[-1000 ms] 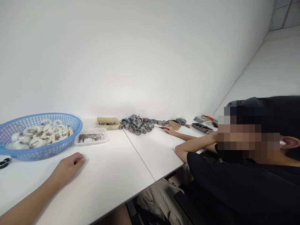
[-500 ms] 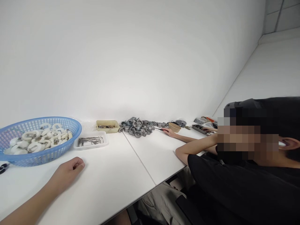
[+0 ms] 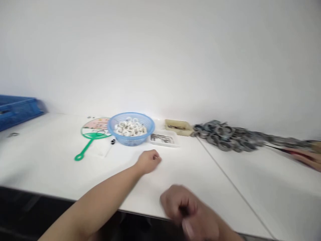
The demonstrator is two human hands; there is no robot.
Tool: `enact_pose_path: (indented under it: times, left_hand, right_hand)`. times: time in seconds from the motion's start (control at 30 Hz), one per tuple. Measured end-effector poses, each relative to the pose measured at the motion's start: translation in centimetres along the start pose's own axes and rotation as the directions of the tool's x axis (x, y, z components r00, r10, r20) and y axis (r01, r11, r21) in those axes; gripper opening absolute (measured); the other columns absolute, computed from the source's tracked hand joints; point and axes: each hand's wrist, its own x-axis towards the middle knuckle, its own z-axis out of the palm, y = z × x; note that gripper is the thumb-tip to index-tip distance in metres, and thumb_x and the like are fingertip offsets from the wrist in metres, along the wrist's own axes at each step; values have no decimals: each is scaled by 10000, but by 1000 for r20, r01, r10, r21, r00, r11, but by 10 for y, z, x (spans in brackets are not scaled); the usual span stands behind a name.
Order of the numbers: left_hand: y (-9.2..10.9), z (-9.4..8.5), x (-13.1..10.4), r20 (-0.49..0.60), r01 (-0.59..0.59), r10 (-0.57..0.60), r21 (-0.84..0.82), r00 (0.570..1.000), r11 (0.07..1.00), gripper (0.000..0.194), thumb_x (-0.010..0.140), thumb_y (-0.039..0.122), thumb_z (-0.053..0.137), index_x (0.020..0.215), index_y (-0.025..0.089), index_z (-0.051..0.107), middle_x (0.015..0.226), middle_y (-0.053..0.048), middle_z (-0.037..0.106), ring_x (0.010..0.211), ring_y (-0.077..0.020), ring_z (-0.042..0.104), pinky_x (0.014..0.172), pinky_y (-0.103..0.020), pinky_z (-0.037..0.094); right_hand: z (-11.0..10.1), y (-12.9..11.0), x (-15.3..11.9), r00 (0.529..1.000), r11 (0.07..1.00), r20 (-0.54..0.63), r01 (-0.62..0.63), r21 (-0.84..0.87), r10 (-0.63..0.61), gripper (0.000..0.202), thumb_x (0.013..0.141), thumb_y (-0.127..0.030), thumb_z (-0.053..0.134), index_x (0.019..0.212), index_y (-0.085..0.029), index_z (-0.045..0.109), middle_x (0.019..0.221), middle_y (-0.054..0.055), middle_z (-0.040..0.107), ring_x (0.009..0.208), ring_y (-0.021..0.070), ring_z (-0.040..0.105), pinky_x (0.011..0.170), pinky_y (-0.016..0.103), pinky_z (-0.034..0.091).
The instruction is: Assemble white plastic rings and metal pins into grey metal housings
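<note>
My left hand [image 3: 149,161] rests on the white table in a loose fist, with nothing seen in it. It is nearest to a shallow white tray [image 3: 173,144] of thin dark metal pieces and a blue plastic basket [image 3: 152,129] filled with white rings [image 3: 130,128]. My right hand [image 3: 189,211] is over the table's front edge, blurred by motion. Its fingers are curled, with a small dark gap by the thumb and nothing visible inside.
A beige tray [image 3: 187,126] and a pile of grey metal rings [image 3: 223,135] stand along the wall. Left are a green-handled fan [image 3: 86,149] and a blue crate [image 3: 21,108]. At right, a co-worker's hand [image 3: 311,159] holds a red-handled tool [image 3: 298,154].
The view has swung left, bringing the fan and blue crate into sight and leaving most of the co-worker out. My right hand has come into view. My left hand stays curled on the table.
</note>
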Motion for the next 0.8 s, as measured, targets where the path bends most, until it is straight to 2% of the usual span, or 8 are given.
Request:
enact_pose_path:
  times: [0.07, 0.13, 0.2, 0.27, 0.37, 0.47, 0.63, 0.8]
  left_hand:
    - [0, -2, 3, -16, 15, -15, 27, 1000, 1000, 211, 740, 339, 486, 788, 190, 628, 737, 5, 644, 673, -122, 544, 638, -226, 433]
    - [2, -5, 3, -13, -13, 14, 52, 1000, 999, 236, 746, 363, 476, 791, 187, 625, 734, -4, 644, 677, -138, 542, 614, -238, 431]
    - [3, -7, 3, -4, -22, 23, 73, 1000, 997, 275, 757, 396, 452, 802, 184, 622, 734, -21, 645, 662, -155, 545, 586, -254, 433]
    - [4, -9, 4, 10, -21, 20, 112, 1000, 994, 254, 748, 360, 450, 812, 182, 620, 753, -39, 654, 669, -171, 559, 583, -266, 443]
    - [6, -13, 9, 33, -19, 13, 192, 999, 981, 218, 690, 273, 474, 834, 186, 612, 800, -50, 666, 704, -187, 581, 595, -268, 457]
    - [8, -17, 13, 80, -18, -4, 273, 997, 962, 236, 654, 280, 487, 844, 200, 599, 816, -45, 668, 715, -200, 589, 592, -274, 469]
    - [8, -18, 15, 111, -14, -21, 303, 994, 953, 275, 667, 293, 455, 895, 221, 592, 862, -41, 664, 758, -212, 597, 623, -293, 494]
    - [6, -19, 14, 84, -7, -15, 253, 996, 967, 287, 667, 291, 454, 912, 233, 592, 893, -40, 660, 788, -218, 596, 654, -314, 506]
  right_hand:
    - [-36, 3, 16, 965, 997, -259, 9, -83, -30, 311, 838, -350, 523, 620, -158, 411, 596, -43, 349, 531, 66, 286, 492, 216, 224]
    - [-67, 10, 31, 808, 954, -589, -166, -250, -14, 374, 773, -385, 574, 561, -169, 354, 541, -58, 282, 513, 71, 233, 485, 227, 181]
    - [-87, 21, 44, 662, 881, -749, -334, -334, -33, 382, 742, -428, 554, 546, -180, 340, 521, -57, 286, 513, 81, 255, 496, 230, 205]
    - [-99, 36, 53, 605, 811, -794, -435, -390, -57, 365, 738, -450, 502, 543, -185, 343, 524, -43, 336, 537, 99, 311, 524, 238, 251]
    - [-105, 56, 58, 564, 727, -823, -537, -429, -69, 356, 726, -465, 466, 534, -186, 355, 526, -29, 388, 561, 120, 363, 544, 245, 286]
    - [-107, 66, 57, 540, 708, -841, -577, -407, -43, 359, 722, -491, 453, 541, -189, 382, 522, -29, 407, 553, 125, 377, 525, 239, 293]
    - [-108, 67, 54, 540, 727, -842, -578, -371, 0, 385, 720, -533, 430, 548, -190, 404, 539, -22, 427, 561, 130, 388, 520, 236, 294]
    - [-111, 64, 56, 548, 743, -836, -556, -373, -9, 406, 710, -560, 429, 549, -189, 400, 548, -14, 424, 569, 132, 387, 534, 242, 307]
